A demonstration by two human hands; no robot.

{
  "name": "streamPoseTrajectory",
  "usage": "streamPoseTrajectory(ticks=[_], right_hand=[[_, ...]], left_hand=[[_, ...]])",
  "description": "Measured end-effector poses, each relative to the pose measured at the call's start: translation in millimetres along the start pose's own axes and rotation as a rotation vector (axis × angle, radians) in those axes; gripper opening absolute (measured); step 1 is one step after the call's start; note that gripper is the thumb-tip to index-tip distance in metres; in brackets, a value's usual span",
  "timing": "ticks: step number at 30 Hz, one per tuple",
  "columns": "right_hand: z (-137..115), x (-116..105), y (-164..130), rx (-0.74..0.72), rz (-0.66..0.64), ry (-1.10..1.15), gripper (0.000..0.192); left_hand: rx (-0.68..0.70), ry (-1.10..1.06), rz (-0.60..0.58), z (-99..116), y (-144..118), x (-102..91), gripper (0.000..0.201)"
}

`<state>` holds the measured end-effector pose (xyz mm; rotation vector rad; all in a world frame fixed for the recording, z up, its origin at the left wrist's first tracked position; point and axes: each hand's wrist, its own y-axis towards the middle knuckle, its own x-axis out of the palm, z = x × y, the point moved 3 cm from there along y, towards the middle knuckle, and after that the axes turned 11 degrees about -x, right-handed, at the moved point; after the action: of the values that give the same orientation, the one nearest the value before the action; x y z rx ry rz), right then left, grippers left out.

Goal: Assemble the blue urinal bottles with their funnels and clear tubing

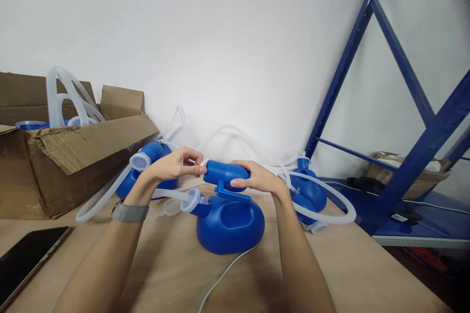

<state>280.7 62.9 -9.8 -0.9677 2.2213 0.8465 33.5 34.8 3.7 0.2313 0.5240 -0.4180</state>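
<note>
My right hand (pixel 257 176) is wrapped around a blue plastic urinal cup (pixel 223 172), which lies on its side in the air with its opening to the left. At that opening, the thumb and fingers of my left hand (pixel 183 162) are pinched together. A pale translucent edge shows by the fingertips; what they grip is too small to make out. Just below, a blue urinal bottle (pixel 230 227) with a moulded grip rests on the table, its neck pointing left. A translucent cap (pixel 191 199) with a hose sits on that neck. A blue bracket (pixel 232 192) shows between cup and bottle.
More blue urinal bottles with hoses lie at left (pixel 127 183) and right (pixel 312 188). An opened cardboard box (pixel 91 149) holds hoses and blue parts. A phone (pixel 31 264) lies front left. A white cable (pixel 223 276) crosses the wooden table. Blue shelving (pixel 345 58) stands at right.
</note>
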Motion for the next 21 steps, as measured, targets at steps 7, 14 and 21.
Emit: streamPoseTrajectory(ticks=[7, 14, 21], right_hand=[[-6.4, 6.7, 7.0, 0.027, 0.062, -0.195, 0.051], [-21.3, 10.9, 9.2, -0.021, 0.133, -0.449, 0.074], [-18.2, 0.3, 6.3, -0.002, 0.291, -0.337, 0.067]], left_hand=[[-0.113, -0.017, 0.129, 2.7, 1.8, -2.7, 0.034], [-0.317, -0.341, 0.423, -9.9, 8.3, -9.2, 0.045], [-0.445, 0.221, 0.128, -27.1, -12.1, -29.2, 0.039]])
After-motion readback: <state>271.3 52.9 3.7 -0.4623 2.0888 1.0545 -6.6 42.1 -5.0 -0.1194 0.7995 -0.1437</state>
